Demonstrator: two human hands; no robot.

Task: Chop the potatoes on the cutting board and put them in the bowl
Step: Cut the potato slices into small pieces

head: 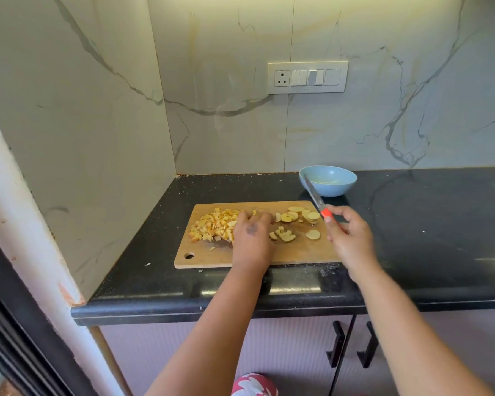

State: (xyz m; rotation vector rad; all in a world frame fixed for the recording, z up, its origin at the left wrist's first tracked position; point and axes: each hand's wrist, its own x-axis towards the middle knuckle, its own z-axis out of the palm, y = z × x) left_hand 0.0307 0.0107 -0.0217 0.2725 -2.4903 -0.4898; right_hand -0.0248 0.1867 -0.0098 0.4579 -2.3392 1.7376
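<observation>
The blue bowl (328, 180) is sitting nearly bare behind the cutting board (257, 254). The left hand (252, 235) is resting flat-fingered on diced potato (215, 225); the right hand (347, 234) is gripping the knife (316, 197).

Your forearms are bare, no sleeves, no watch or rings showing. Left hand (252, 238) has a dark smudge on its back. Red-and-white floral garment (253, 384) shows at bottom edge.

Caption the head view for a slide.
Left hand gathers diced potato on the cutting board; right hand lifts the knife near the bowl.
</observation>
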